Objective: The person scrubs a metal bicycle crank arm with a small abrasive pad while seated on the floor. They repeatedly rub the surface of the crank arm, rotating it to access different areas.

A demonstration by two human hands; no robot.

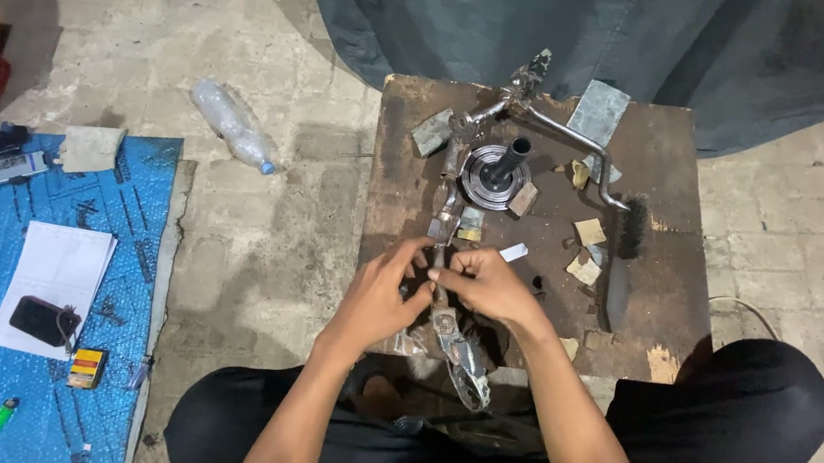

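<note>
My left hand [382, 292] and my right hand [491, 286] meet at the near edge of a low, worn wooden table [668, 171]. Both pinch a long grimy metal part [453, 344] that runs from the table towards my lap. The fingertips hide the spot where they grip it. Its lower end is a shiny bracket hanging over the table edge. Just beyond the hands lie a small metal lever [445, 214] and a white scrap [513, 253].
A round metal hub with a black shaft [498, 173], a bent chrome rod [570, 136], sandpaper pieces [587, 235], a grey block [598, 112] and a black brush [619, 273] lie on the table. On the left: a plastic bottle [233, 123] and a blue mat [10, 264] with papers and a phone.
</note>
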